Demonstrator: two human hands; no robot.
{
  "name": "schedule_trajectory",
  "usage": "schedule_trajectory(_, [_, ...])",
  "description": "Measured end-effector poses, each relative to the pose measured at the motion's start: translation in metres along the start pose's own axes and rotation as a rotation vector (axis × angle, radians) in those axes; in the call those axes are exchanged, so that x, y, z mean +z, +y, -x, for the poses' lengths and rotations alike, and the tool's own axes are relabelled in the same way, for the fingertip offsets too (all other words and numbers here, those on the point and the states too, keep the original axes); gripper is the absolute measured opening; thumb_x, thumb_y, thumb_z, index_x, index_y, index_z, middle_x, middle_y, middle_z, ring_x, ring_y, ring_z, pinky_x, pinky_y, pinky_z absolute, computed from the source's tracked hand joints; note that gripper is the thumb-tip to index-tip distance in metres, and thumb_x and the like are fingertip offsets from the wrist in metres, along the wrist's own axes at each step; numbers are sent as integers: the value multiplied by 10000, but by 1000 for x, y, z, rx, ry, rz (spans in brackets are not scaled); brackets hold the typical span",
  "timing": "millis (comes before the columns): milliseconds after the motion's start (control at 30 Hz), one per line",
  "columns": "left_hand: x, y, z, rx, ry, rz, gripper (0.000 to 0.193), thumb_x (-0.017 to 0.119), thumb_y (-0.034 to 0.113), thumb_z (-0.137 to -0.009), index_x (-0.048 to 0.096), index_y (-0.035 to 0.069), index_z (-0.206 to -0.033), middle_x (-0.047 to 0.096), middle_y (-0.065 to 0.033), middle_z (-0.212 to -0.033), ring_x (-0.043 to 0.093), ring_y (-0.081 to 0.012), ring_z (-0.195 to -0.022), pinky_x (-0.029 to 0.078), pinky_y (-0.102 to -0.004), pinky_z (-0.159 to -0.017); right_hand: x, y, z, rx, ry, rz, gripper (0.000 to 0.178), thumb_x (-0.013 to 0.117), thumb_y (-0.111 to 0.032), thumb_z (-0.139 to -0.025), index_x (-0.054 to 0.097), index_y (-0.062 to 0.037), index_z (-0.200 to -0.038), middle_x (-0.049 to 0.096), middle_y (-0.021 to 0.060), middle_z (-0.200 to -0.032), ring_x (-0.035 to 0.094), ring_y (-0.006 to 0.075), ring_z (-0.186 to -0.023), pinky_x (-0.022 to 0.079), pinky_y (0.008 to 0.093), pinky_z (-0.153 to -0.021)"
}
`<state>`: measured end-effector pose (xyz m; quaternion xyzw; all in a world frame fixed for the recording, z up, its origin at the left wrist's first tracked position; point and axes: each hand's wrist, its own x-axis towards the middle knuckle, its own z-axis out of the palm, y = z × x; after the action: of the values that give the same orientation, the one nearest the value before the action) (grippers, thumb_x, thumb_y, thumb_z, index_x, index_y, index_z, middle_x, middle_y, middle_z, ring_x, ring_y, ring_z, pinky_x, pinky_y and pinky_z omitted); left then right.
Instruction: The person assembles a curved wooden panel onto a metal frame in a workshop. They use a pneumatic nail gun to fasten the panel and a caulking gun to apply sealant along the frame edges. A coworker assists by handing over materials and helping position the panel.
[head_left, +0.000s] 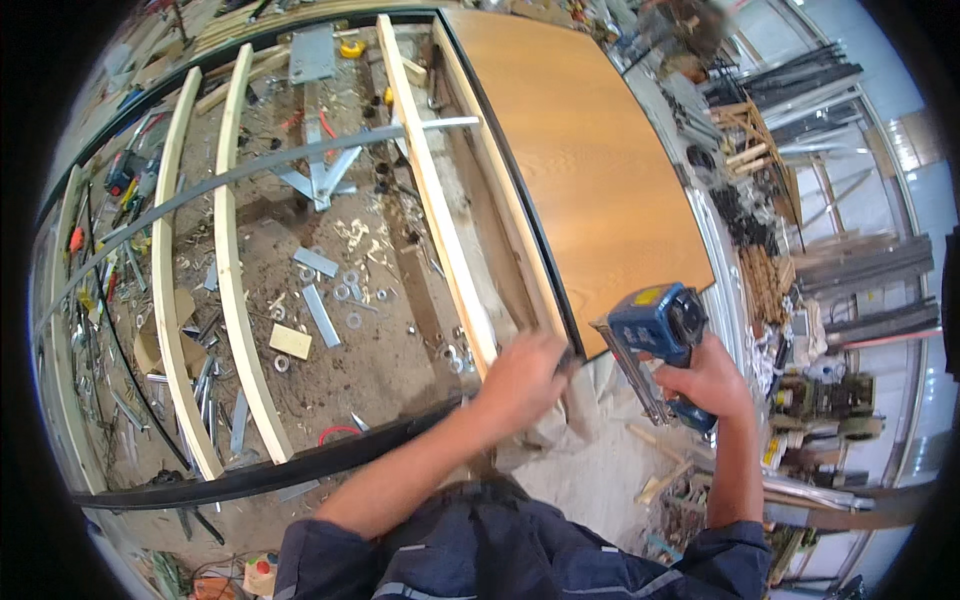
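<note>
A blue nail gun (655, 325) is in my right hand (708, 380), its fingers wrapped round the grip. Its slanted metal magazine reaches down beside the corner of the frame. My left hand (520, 378) is smeared by motion at the near end of a pale wooden slat (450, 235), close to the dark frame (545, 260). Its fingers are too blurred to show whether they hold anything. A wood-coloured panel (590, 180) lies along the right part of the frame. Several more pale slats (227, 230) cross the frame at the left.
A long grey metal strip (270, 158) lies across the slats. Below them, the cluttered worktop (300, 230) bears metal plates, washers, shavings and a cordless drill (122, 172). Stacked dark profiles (870, 265) and scrap timber stand at the right. A person (685, 25) is at the top.
</note>
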<state>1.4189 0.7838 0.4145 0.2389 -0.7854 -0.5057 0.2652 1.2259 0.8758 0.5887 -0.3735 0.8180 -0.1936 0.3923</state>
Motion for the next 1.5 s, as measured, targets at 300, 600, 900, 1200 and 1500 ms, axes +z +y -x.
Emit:
schedule_trajectory(300, [-33,9,112,-105,392,120,161,712,12,-854,664,7,-1007,672,-120,-876,668,-215,-750,536,-316,-655,8,-85,-192,-127,-38,119,215,739,-130,-759,657,64,-803,641,113,-634,631,178,-516,502,322,-473])
schedule_trajectory(600, [-73,-35,187,-491,681,-82,110,626,0,-895,627,-18,-1003,628,-136,-826,610,-240,-724,492,-340,-674,31,-99,-274,-131,-20,18,201,759,-101,-745,643,36,-834,614,99,-626,623,176,-525,496,325,-461])
schedule_trajectory(900, [-75,-50,179,-329,604,-82,128,666,38,-867,638,2,-986,651,-157,-828,633,-295,-703,505,-361,-646,40,-99,-280,-115,8,92,203,728,-100,-740,643,73,-802,638,131,-628,632,192,-516,519,346,-468])
schedule_trajectory(1200, [-80,-50,177,-350,564,-80,140,693,67,-863,647,12,-983,675,-174,-863,637,-323,-720,506,-386,-651,48,-98,-280,-91,55,301,207,696,-112,-725,640,87,-730,652,151,-603,645,207,-497,520,352,-475])
schedule_trajectory(1500, [-84,-52,188,-372,570,-30,197,723,12,-804,636,21,-980,679,-142,-857,638,-334,-728,512,-397,-673,57,-107,-272,-127,89,509,222,656,-119,-711,657,99,-750,647,158,-575,652,221,-489,534,369,-498])
